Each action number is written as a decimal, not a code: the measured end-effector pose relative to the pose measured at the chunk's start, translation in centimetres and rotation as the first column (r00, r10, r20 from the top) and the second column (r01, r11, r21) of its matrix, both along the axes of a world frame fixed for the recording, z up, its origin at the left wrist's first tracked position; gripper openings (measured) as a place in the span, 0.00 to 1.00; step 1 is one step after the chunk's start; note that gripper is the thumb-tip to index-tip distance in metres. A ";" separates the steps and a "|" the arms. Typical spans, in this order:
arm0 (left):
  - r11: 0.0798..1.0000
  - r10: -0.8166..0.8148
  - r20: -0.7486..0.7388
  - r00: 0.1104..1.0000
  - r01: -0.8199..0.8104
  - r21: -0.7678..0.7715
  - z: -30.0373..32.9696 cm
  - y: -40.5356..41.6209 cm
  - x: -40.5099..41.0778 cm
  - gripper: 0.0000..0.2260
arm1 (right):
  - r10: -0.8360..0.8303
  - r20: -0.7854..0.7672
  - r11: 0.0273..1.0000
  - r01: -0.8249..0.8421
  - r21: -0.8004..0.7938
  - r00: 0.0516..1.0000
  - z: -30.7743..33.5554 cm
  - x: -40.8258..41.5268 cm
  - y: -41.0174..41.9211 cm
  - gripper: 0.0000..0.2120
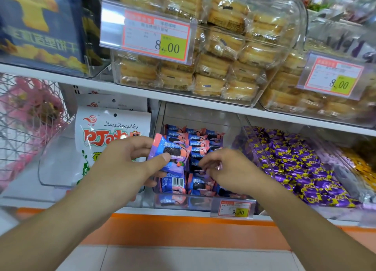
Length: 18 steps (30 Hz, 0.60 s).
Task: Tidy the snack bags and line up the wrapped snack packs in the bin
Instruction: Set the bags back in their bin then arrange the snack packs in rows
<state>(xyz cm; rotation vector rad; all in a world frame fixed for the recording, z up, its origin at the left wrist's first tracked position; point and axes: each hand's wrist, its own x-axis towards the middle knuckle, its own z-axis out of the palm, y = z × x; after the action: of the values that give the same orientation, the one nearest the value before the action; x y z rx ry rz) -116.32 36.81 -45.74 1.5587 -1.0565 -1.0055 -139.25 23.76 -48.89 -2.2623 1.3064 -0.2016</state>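
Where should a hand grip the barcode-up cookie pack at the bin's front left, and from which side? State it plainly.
Take the barcode-up pack by its two long edges, coming from above and in front. It lies flat, back side up, on the front row of the clear bin, so those edges are probably the easiest to pinch. The left hand already holds another pack just above it, so the right hand looks freer.

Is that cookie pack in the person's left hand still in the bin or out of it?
Out. The left hand pinches the cookie pack raised above the packs lying in the clear bin.
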 end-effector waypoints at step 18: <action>0.997 -0.048 0.632 0.774 0.072 -0.013 -0.4 0.0 0.0 0.26 | -0.132 0.130 0.978 0.151 -0.144 0.983 0.0 -1.0 0.3 0.10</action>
<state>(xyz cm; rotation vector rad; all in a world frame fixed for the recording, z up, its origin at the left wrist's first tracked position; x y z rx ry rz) -116.30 36.82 -46.09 1.8976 -1.5803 -0.4807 -140.28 24.08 -48.91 -2.2432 1.4319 -0.4974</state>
